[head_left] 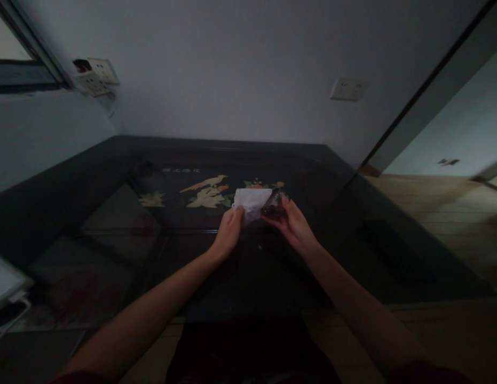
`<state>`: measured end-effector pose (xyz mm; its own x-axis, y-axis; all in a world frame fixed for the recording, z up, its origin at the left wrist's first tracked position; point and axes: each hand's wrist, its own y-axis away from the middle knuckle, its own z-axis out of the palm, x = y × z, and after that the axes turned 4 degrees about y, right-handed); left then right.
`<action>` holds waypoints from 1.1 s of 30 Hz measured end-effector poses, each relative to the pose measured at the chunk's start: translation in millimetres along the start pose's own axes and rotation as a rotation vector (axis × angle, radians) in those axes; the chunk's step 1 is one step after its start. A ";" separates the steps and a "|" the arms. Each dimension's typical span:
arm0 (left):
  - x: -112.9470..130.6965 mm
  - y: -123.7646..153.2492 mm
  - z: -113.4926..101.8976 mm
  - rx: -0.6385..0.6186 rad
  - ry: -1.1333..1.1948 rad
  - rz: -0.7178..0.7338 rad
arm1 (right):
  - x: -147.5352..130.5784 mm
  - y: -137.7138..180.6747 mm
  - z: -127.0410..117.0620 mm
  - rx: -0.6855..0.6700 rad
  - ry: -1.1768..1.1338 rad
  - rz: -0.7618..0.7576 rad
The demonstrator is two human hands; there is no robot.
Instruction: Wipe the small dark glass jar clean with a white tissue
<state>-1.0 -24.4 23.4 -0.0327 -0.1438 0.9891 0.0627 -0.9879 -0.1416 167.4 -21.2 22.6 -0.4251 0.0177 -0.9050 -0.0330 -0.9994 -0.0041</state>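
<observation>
In the head view my left hand (pixel 229 229) pinches a white piece of paper or tissue (pixel 252 200), its thumb lying on the near left edge. My right hand (pixel 294 221) grips a small dark, shiny, see-through thing (pixel 274 205), perhaps glass or plastic wrap; its kind is too dim to tell. The white piece touches or overlaps the left side of the dark thing. Both are held up over the dark glossy table (pixel 248 282), in front of me.
Behind the table stands a wall with a socket (pixel 349 89) and more sockets (pixel 98 74) at the left corner. A dark flat oblong object (pixel 394 250) lies on the table's right. At the far left is a white device (pixel 8 280) with a cable.
</observation>
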 end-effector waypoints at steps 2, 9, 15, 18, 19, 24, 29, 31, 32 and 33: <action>-1.7 -2.5 1.6 0.063 0.130 -0.107 | -5.3 0.7 -0.6 0.006 0.020 -0.039; 10.6 0.5 12.8 0.087 0.546 -0.401 | -31.1 -1.6 -7.4 -0.028 0.085 -0.119; 9.1 2.4 14.2 0.061 0.580 -0.530 | -37.3 -29.7 -39.7 0.097 0.398 -0.232; 5.9 1.9 14.4 0.034 0.587 -0.581 | -31.7 -46.4 -62.6 0.222 0.670 -0.415; 5.4 1.9 14.5 0.014 0.581 -0.591 | -29.7 -50.6 -69.5 0.240 0.753 -0.464; 1.5 2.7 13.6 -0.077 0.518 -0.551 | -20.4 -58.9 -92.2 0.215 1.082 -0.548; -4.1 3.8 12.6 -0.104 0.489 -0.502 | -12.3 -59.4 -99.5 0.203 1.238 -0.539; -5.0 4.3 13.0 -0.108 0.473 -0.493 | -10.8 -59.5 -100.0 0.192 1.271 -0.528; -5.3 4.6 13.2 -0.111 0.465 -0.490 | -10.5 -59.5 -99.9 0.184 1.283 -0.524; -5.4 5.0 13.4 -0.116 0.456 -0.489 | -10.3 -59.4 -99.6 0.177 1.292 -0.522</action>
<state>12.8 -27.8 17.9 -0.4492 0.3363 0.8277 -0.1728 -0.9417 0.2888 263.9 35.1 -10.2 0.7890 0.2458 -0.5631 -0.0802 -0.8675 -0.4910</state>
